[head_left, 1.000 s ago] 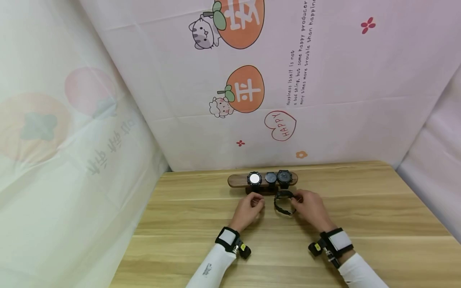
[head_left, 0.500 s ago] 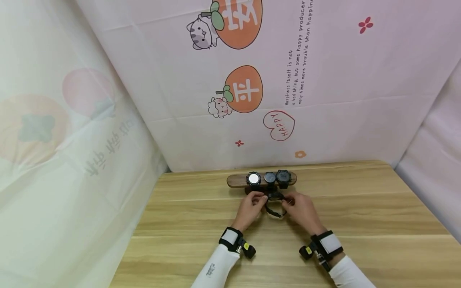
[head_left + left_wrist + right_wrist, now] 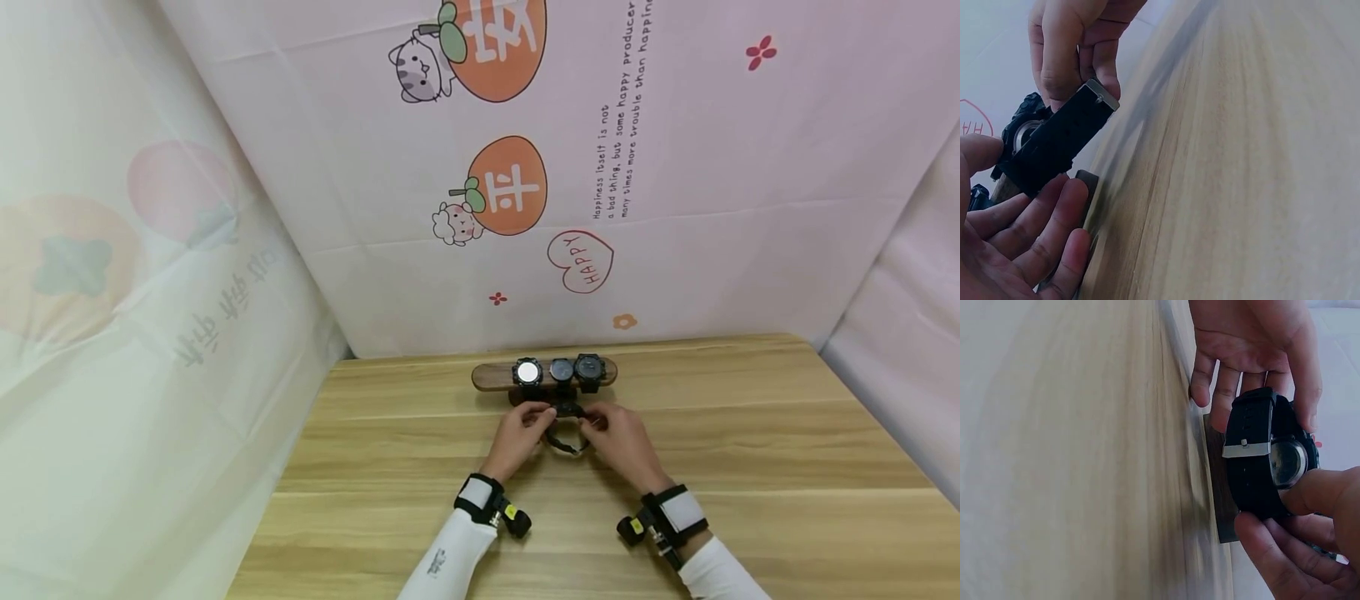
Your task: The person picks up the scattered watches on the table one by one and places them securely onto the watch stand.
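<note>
A black wristwatch with its strap closed in a loop is held between both hands, just in front of the watch stand. My left hand pinches one side of it, thumb at the case and fingertips under the strap. Opposite, my right hand grips the other side between thumb and fingers. In the right wrist view the silver buckle of the wristwatch and its metal case back face the camera. The left wrist view shows the black strap of the same wristwatch slanting between the two hands.
Behind the hands stands a dark wooden watch stand bearing a white-faced watch, a smaller dark watch and a larger black watch. A printed cloth hangs behind the wooden table.
My right hand has moved left with the wristwatch, bringing it from the stand's right end to before its middle. My left hand, holding nothing at first, now grips the wristwatch too.
</note>
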`<state>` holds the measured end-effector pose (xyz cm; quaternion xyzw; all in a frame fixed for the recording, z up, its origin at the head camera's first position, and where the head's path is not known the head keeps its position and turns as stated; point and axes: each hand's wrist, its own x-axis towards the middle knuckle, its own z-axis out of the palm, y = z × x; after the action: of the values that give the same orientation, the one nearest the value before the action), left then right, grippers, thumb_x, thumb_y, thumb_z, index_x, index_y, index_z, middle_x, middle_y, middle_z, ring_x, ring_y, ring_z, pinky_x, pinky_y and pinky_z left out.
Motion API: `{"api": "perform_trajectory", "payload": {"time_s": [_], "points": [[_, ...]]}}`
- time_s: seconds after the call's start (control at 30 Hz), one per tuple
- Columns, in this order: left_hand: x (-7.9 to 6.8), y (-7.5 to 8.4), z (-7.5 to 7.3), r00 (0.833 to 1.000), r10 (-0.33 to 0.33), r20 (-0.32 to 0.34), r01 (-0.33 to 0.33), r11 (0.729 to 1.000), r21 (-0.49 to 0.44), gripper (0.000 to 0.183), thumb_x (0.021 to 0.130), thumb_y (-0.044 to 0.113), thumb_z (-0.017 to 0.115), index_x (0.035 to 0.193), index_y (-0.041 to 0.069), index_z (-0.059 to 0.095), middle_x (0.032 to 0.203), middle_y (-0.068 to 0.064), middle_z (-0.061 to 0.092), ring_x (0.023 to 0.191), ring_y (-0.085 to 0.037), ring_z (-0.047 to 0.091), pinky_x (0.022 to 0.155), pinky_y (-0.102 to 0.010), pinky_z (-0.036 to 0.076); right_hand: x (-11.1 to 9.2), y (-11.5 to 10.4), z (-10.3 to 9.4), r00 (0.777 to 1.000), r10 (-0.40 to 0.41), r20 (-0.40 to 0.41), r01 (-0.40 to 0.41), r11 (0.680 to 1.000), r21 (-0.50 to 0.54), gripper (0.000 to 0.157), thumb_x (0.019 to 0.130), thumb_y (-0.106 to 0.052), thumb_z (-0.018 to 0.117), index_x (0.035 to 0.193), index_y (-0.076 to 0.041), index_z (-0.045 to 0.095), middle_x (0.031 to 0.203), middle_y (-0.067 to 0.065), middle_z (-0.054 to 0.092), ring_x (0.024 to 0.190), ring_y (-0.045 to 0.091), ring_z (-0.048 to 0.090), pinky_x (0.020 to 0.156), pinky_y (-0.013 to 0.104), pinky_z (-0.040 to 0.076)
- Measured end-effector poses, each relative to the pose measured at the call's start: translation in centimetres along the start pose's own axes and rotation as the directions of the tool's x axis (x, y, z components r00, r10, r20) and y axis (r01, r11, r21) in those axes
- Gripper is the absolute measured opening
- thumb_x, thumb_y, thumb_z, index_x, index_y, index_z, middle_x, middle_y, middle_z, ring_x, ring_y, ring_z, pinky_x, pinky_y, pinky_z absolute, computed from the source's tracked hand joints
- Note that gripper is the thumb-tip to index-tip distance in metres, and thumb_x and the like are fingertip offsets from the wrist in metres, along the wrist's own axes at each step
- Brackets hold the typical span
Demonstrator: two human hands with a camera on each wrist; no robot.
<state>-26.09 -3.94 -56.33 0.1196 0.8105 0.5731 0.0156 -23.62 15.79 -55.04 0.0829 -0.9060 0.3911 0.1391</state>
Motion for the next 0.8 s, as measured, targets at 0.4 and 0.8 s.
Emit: {"api": "perform_trajectory", "payload": {"time_s": [0.4,0.8], "points": [[0.0,-0.4,-0.2,1.000,-0.010,0.012,0.010,0.999,-0.051,0.044,0.091,0.049,0.062,0.120,0.016,0.066,0.103,0.006,0.069,0.093,-0.007,0.063,0.076,-0.028,0.056,-0.2,0.2,0.2,0.999,-0.035,0.003,0.035,0.999,0.017,0.019,0.088,-0.013,0.068,0.106,-0.008,0.068,0.092,0.005,0.068,0.079,0.015,0.063,0.062,0.031,0.057],[-0.3,0.5,-0.7,0.999,0.027,0.020,-0.024,0.991,-0.135,0.042,0.093,0.031,0.065,0.129,0.010,0.061,0.118,-0.007,0.062,0.104,-0.015,0.061,0.084,-0.033,0.056,-0.1,0.0,0.0,0.998,-0.049,0.038,0.045,0.993,0.110,0.028,0.094,-0.034,0.064,0.113,-0.014,0.064,0.100,0.003,0.066,0.085,0.017,0.064,0.071,0.035,0.059]]}}
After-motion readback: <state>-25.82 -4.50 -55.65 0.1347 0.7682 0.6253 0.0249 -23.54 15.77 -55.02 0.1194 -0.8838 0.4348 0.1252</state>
